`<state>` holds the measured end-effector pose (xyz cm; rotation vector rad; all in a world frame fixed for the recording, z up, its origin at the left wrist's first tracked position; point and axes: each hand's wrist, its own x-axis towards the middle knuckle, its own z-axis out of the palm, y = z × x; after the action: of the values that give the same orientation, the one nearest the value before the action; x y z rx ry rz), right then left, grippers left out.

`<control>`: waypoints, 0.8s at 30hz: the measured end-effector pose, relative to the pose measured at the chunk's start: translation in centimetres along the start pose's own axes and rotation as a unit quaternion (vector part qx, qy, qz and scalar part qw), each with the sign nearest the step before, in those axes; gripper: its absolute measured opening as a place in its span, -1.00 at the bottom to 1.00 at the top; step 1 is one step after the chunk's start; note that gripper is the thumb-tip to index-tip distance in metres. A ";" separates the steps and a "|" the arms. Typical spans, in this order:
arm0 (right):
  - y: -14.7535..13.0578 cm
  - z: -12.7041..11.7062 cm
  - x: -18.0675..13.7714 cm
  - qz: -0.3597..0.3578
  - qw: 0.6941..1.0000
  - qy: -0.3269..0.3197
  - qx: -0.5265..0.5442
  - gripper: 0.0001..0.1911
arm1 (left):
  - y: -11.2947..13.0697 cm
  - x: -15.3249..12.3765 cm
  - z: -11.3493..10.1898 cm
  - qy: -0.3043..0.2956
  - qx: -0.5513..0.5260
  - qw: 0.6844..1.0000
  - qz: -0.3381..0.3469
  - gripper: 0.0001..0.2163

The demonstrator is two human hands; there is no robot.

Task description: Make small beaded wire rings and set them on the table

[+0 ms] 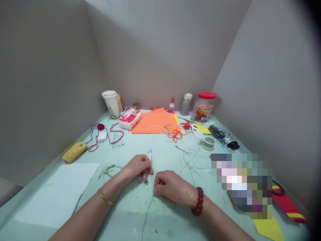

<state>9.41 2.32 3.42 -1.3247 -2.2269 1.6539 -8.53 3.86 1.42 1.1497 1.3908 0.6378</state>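
Observation:
Both my hands rest low on the pale green table (163,217), close together. My left hand (137,166), with a gold bracelet at the wrist, has its fingers curled in a pinch around a thin green wire (151,167) that stands up between the hands. My right hand (170,187), with a dark red bead bracelet, is closed in a pinch on the same wire lower down. The wire's tail (146,214) trails toward me across the table. What the tiny piece at the fingertips is, I cannot make out.
Loose green wires (189,160) lie right of my hands, a small bundle (107,170) to the left. Farther back: orange paper (152,123), red string (176,134), a paper cup (111,103), a red-lidded jar (203,106), glue, a wire spool (208,142). White sheet (57,192) at left; grey walls surround.

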 end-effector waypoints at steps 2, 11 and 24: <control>-0.2 0.2 -0.1 -0.021 0.998 0.030 -0.048 -0.92 | 0.1 -0.1 0.0 -0.004 -0.011 1.000 -0.003 -0.89; -1.8 2.9 -1.3 -0.049 0.941 0.148 -0.302 -0.84 | -0.2 -0.4 0.5 0.018 -0.012 1.000 0.017 -0.93; -1.8 2.6 -3.2 -0.130 0.918 0.082 -0.367 -0.80 | -0.8 1.6 -0.2 -0.003 0.000 1.000 -0.006 -0.94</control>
<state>8.96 -1.82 5.11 -1.1215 -2.8695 0.5904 -8.71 5.01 0.05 1.1405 1.3919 0.6258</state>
